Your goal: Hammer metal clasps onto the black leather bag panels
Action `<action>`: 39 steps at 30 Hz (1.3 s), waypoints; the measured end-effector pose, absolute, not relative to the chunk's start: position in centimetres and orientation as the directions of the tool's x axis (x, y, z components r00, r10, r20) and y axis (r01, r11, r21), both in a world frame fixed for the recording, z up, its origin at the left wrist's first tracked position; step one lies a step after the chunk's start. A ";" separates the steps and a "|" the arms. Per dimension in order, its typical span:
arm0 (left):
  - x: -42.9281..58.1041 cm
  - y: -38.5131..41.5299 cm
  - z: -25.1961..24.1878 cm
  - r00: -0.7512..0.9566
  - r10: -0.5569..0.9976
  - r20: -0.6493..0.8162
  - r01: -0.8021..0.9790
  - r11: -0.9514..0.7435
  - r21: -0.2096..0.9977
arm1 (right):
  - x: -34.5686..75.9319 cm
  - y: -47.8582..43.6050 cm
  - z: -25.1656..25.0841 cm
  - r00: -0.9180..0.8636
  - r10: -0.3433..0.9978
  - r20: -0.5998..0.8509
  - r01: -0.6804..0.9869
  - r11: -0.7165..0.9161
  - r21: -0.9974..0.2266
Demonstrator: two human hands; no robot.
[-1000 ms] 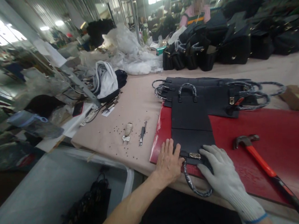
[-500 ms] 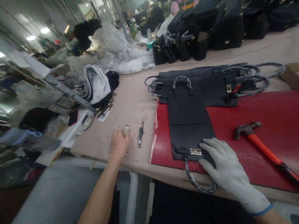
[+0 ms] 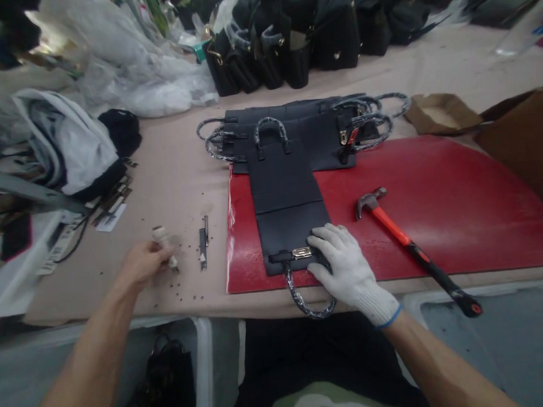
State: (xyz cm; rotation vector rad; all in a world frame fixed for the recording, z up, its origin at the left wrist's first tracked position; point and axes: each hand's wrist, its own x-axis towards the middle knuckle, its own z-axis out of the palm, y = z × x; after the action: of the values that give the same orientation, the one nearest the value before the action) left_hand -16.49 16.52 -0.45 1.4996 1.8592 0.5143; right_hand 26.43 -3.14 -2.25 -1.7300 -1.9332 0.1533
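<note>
Away from the black handbag panel (image 3: 289,183) since a second ago, the bare left hand (image 3: 143,262) pinches a pale-handled tool (image 3: 160,236) at the panel's nine o'clock, on the table (image 3: 171,173) side. The gloved right hand (image 3: 343,263) rests with fingers extended on the panel's five o'clock corner, beside a gold clasp (image 3: 301,252). Under the panel is a red board (image 3: 462,215); a claw hammer (image 3: 401,235) lies at three o'clock, stacked black panels (image 3: 316,144) at twelve.
</note>
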 end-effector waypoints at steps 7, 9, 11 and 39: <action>-7.6 9.2 -0.2 -0.053 0.999 0.004 0.098 0.001 0.995 | 26.4 -3.1 -2.2 -0.037 0.958 0.284 0.895 0.159 -0.416; -4.4 7.4 -1.0 -0.037 0.997 0.069 0.055 -0.067 0.996 | 26.4 -3.0 -2.2 -0.045 0.958 0.283 0.897 0.163 -0.410; -1.8 6.1 -1.8 0.014 0.993 0.120 0.028 -0.120 0.992 | 26.4 -3.0 -2.2 -0.051 0.959 0.278 0.899 0.165 -0.405; 2.4 3.7 -3.5 0.233 0.864 0.446 0.122 -0.481 0.868 | 26.3 -2.9 -1.9 -0.034 0.968 0.249 0.901 0.138 -0.412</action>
State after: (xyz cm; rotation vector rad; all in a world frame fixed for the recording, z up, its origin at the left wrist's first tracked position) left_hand 2.38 3.65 -3.46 1.7866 0.9125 1.3051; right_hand 26.27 -2.92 -1.91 -1.7882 -1.9597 0.1931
